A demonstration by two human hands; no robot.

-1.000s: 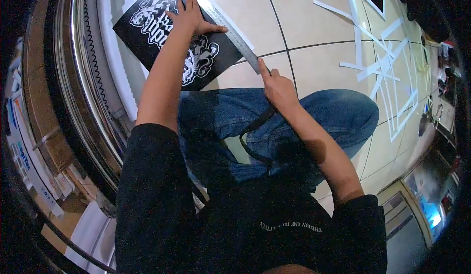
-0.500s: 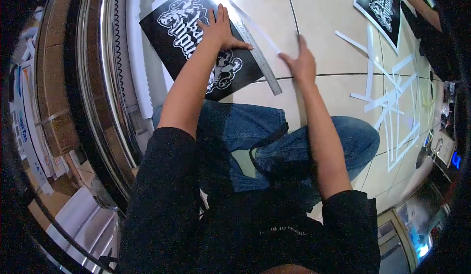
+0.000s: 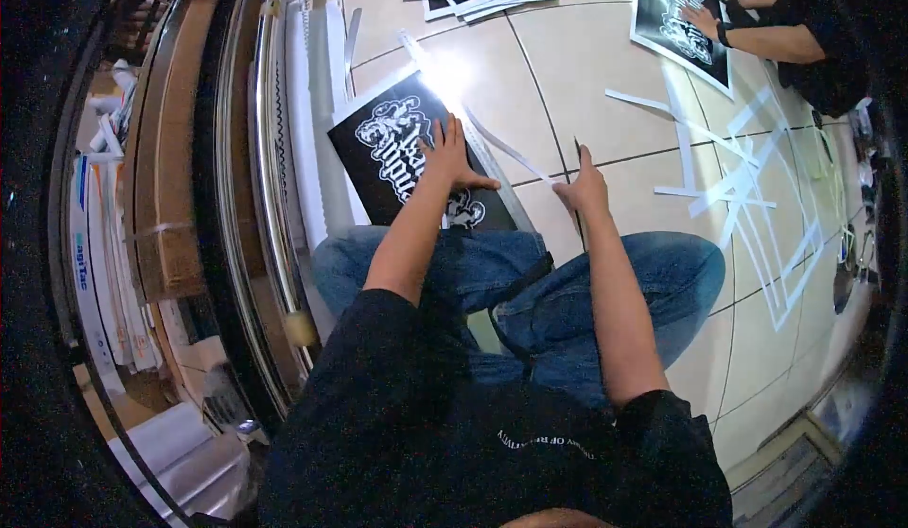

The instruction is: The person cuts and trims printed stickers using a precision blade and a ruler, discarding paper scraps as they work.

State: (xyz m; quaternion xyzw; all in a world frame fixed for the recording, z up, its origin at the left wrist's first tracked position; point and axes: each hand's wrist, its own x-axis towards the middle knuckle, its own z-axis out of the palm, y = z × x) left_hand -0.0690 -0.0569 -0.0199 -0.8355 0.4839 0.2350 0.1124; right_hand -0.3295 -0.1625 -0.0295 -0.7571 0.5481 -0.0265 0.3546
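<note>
My left hand (image 3: 448, 161) lies with spread fingers on a black sheet (image 3: 357, 135) printed with white lettering and lion figures. Its thumb reaches over to a metal ruler (image 3: 503, 190) lying along the sheet's right edge. To the right of the ruler, my right hand (image 3: 586, 190) is closed around a thin cutter (image 3: 577, 149) pointing away from me. A narrow white strip (image 3: 511, 154) runs from beside the ruler to the thumb and fingers of my right hand. The lower end of the sheet is hidden by my knee.
Several printed sheets (image 3: 492, 0) are stacked on the tiles ahead. At the upper right a co-worker's hand (image 3: 702, 23) rests on another printed sheet (image 3: 647, 10). White offcut strips (image 3: 687, 192) lie scattered at right. A machine with metal rollers (image 3: 268, 197) stands at left.
The camera view has shifted, so more floor, the stacked sheets and the co-worker's arms show. My left hand stays on the sheet; my right hand still holds the cutter and strip.
</note>
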